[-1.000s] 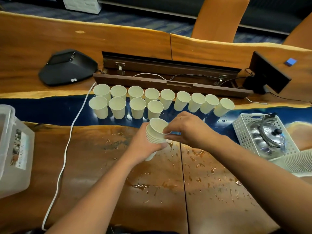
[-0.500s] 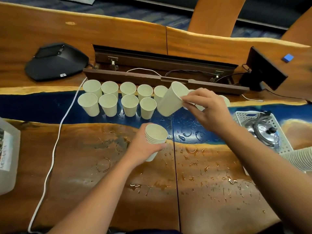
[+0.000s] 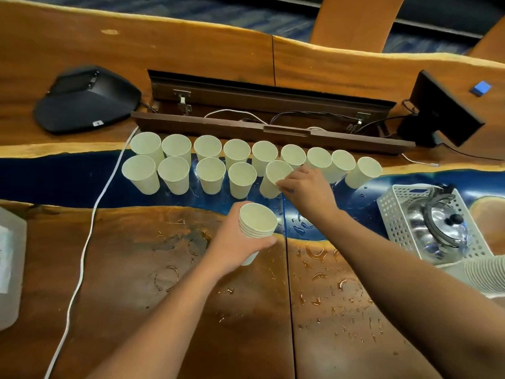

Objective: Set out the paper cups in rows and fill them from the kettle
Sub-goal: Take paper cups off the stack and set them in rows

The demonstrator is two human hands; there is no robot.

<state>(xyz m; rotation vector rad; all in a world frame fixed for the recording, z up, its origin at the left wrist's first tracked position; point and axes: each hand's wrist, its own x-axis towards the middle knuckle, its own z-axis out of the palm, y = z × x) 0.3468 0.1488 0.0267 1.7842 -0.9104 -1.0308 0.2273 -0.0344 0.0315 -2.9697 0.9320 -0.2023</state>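
Pinching cup (image 3: 274, 178) in right hand (image 3: 308, 191), front row's right end.

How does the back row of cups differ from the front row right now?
The back row holds nine cups and spans the strip; the front row holds five and reaches only halfway. No hand touches the back row; the right hand pinches the front row's fifth cup. Both rows stand upright, apparently empty.
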